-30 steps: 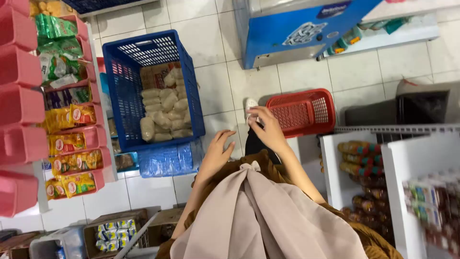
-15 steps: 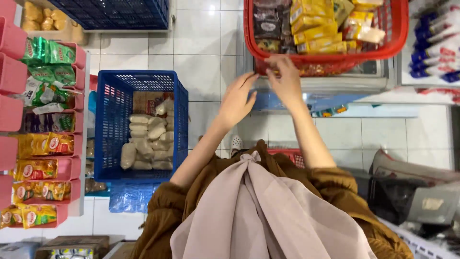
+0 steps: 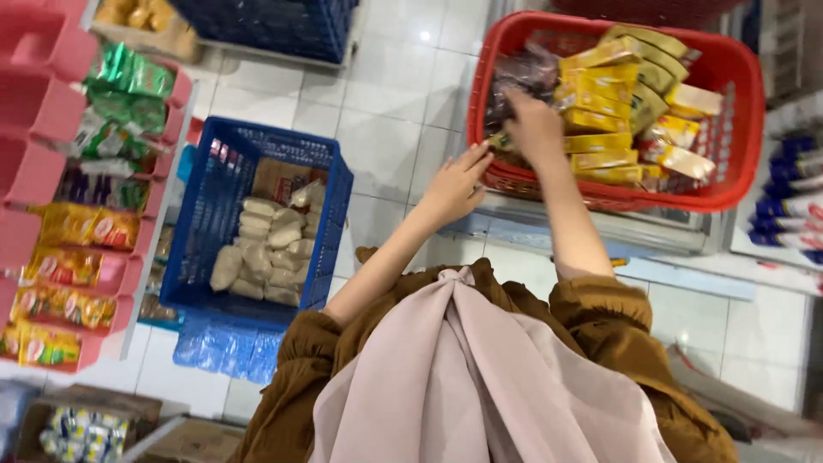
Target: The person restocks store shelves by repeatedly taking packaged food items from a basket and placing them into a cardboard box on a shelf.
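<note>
The right hand [image 3: 533, 129] reaches into the red basket [image 3: 735, 163], fingers down among yellow packets [image 3: 600, 107] (whether it grips one, I cannot tell). The left hand [image 3: 453, 184] hovers open just outside the basket's near rim. A blue crate [image 3: 201, 231] of pale bags sits on the floor to the left.

Take the blue crate [image 3: 199, 231] as your landmark: you see pale packets [image 3: 261, 249] heaped inside it. Left of it stand pink racks [image 3: 51, 103] stacked with green, purple and yellow-orange snack packs [image 3: 73, 225]. Below it lies a clear-wrapped bottle pack [image 3: 225, 350]. Above it sits a second, darker crate [image 3: 274, 26]. White floor tiles [image 3: 386, 129] spread to its right.
</note>
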